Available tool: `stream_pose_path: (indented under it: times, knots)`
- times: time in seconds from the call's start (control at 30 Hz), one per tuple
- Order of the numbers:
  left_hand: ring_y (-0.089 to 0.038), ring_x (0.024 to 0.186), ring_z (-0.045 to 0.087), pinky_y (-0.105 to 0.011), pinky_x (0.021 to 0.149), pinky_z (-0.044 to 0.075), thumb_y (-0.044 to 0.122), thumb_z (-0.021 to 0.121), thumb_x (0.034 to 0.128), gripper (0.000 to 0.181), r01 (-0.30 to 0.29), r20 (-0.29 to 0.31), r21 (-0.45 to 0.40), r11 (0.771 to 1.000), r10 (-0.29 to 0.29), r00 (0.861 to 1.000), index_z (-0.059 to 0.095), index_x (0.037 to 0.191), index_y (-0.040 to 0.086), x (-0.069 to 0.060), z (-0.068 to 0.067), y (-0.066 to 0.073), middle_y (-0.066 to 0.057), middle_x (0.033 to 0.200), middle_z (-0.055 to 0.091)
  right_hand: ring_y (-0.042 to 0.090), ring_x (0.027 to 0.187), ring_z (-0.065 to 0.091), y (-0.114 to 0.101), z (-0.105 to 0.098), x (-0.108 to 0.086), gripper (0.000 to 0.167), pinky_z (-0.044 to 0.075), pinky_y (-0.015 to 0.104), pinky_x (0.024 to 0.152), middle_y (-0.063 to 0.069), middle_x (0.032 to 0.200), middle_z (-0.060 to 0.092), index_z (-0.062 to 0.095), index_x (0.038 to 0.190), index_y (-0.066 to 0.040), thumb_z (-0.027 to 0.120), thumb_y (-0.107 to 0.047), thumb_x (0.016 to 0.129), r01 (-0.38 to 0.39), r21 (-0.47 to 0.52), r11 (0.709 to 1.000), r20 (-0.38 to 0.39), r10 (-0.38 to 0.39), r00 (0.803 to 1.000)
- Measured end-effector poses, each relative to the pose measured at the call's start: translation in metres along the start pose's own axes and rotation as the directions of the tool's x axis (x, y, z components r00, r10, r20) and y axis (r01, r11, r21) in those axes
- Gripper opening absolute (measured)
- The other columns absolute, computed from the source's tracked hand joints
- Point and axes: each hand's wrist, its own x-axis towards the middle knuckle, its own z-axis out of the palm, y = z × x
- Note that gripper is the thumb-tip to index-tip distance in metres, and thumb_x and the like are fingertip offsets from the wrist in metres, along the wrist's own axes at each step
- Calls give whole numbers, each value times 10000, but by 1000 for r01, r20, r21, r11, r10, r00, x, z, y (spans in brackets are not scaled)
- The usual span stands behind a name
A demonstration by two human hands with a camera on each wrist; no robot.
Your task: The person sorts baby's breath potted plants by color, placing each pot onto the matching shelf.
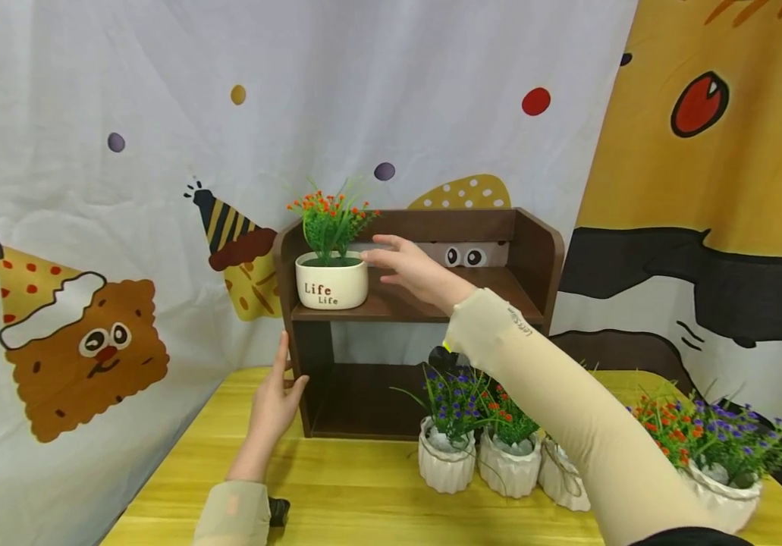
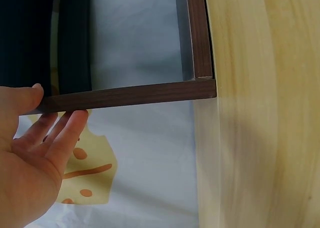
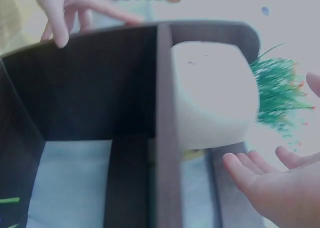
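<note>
A two-tier dark brown shelf [image 1: 425, 315] stands on the table. On its upper tier, at the left end, sits an oval white pot [image 1: 332, 287] marked "Life", with green grass and small orange flowers [image 1: 329, 220]. My left hand [image 1: 274, 402] holds the shelf's left side panel [image 2: 130, 96], thumb on one side and fingers on the other. Just right of the pot is my right hand [image 1: 418, 269], its fingers spread and relaxed. In the right wrist view a gap shows between that hand [image 3: 285, 183] and the pot [image 3: 215, 96].
White ribbed pots [image 1: 447, 462] with purple and orange flowers stand in front of the shelf's right half. More flowers in a white pot [image 1: 728, 500] stand at the far right. Behind hangs a printed cloth [image 1: 363, 91]. The table [image 1: 356, 500] is yellow wood.
</note>
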Motion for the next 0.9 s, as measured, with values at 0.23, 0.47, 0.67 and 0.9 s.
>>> stream_pose_path:
  times: [0.23, 0.47, 0.67, 0.9]
  knots:
    - [-418, 856, 666, -539, 742, 546, 21, 686, 894, 946, 6, 7, -3, 1000, -6, 1000, 88, 1578, 287, 1, -2, -2, -337, 1203, 575, 274, 1359, 371, -18, -9, -43, 599, 367, 460, 1076, 121, 1509, 335, 301, 1517, -104, 559, -171, 981, 50, 66, 997, 72, -55, 996]
    - [-422, 853, 669, -542, 731, 547, 27, 680, 900, 928, 18, 8, -11, 1000, -18, 1000, 100, 1578, 284, -1, -4, -4, -346, 1223, 562, 297, 1340, 397, -12, -4, -91, 609, 384, 449, 1066, 167, 1455, 403, 309, 1502, -54, 555, -157, 954, 89, 59, 994, 189, -99, 977]
    - [-414, 844, 667, -537, 724, 549, 20, 683, 896, 936, 4, 1, -6, 1000, -4, 1000, 99, 1578, 287, -2, -2, -4, -344, 1227, 560, 316, 1333, 414, 8, 10, -140, 580, 390, 451, 1058, 159, 1417, 459, 360, 1480, -65, 574, -140, 947, 90, 41, 995, 317, -98, 943]
    - [-412, 829, 670, -540, 712, 548, 31, 690, 894, 935, -8, -10, -1, 1000, 8, 1000, 104, 1578, 285, -1, 1, -2, -337, 1204, 576, 307, 1319, 426, 30, 28, -193, 579, 409, 412, 1043, 169, 1444, 433, 341, 1485, -32, 582, -179, 980, 68, 104, 992, 492, -111, 864]
